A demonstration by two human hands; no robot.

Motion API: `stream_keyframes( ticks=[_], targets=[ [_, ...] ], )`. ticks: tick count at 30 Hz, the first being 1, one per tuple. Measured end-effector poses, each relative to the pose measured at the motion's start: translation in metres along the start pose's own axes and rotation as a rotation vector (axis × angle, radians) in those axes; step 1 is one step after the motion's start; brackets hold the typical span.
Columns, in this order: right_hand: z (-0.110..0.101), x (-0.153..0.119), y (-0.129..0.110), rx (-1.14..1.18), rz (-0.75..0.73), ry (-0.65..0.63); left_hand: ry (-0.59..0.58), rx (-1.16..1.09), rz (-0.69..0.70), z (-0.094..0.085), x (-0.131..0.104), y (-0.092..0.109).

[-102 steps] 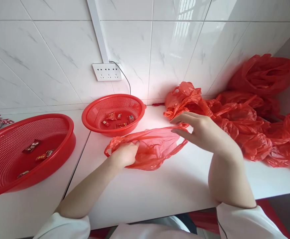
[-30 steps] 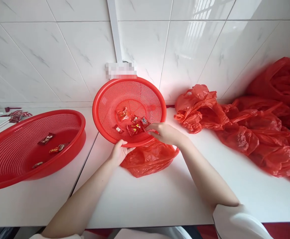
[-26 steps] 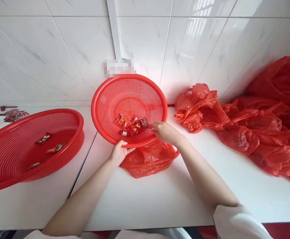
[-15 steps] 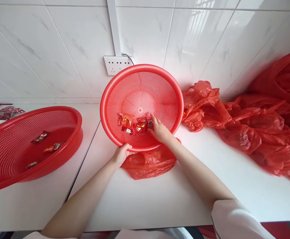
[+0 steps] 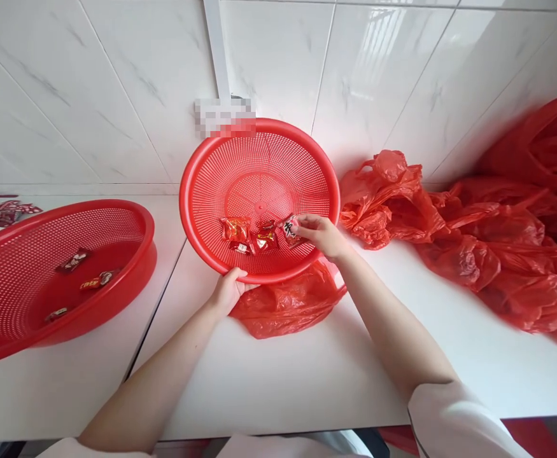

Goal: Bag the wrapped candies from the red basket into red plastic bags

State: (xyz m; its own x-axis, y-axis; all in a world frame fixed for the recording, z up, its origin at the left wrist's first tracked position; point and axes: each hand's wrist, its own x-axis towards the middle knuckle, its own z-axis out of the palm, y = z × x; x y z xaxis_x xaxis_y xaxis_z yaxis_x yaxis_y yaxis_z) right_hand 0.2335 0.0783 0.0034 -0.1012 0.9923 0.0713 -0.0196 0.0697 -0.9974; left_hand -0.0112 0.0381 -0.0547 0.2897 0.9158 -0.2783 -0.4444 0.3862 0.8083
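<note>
A round red plastic basket (image 5: pixel 263 152) with perforated walls is tilted toward me, its front resting over a red plastic bag (image 5: pixel 282 308). My left hand (image 5: pixel 230 292) grips its front rim, thumb on top and fingers underneath. Inside the basket, my right hand (image 5: pixel 320 235) pinches a small wrapped packet (image 5: pixel 289 230) with dark characters on it. Several other red wrapped packets (image 5: pixel 236 229) lie to its left in the lower part of the basket. What the packets contain is hidden.
On the left stands a second red basket (image 5: pixel 147 235) with a few wrapped packets (image 5: pixel 72 261) in it. Crumpled red plastic bags (image 5: pixel 479 254) spread along the right. A tiled wall (image 5: pixel 130 76) closes off the back, and a seam (image 5: pixel 158 299) crosses the white table (image 5: pixel 259 388).
My right hand has closed on the packet with dark characters and lifted it slightly. In the picture, the basket and my left hand have shifted a little left.
</note>
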Motion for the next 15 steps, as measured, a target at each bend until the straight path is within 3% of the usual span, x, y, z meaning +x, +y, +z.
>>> stream_keyframes(
  ticks=[2, 5, 12, 15],
  targets=[
    [0.002, -0.006, -0.009, 0.218, 0.073, -0.016, 0.014, 0.000, 0.029, -0.002, 0.002, 0.003],
    [0.006, -0.011, -0.017, 0.327, 0.099, -0.056, 0.040, -0.010, 0.068, -0.007, 0.006, 0.007],
    [0.007, -0.014, -0.022, 0.177, 0.056, -0.103, 0.058, -0.007, 0.128, -0.015, 0.010, 0.011],
    [0.007, -0.018, -0.024, 0.041, 0.022, -0.199, 0.057, 0.001, 0.122, -0.013, 0.009, 0.010]
  ],
)
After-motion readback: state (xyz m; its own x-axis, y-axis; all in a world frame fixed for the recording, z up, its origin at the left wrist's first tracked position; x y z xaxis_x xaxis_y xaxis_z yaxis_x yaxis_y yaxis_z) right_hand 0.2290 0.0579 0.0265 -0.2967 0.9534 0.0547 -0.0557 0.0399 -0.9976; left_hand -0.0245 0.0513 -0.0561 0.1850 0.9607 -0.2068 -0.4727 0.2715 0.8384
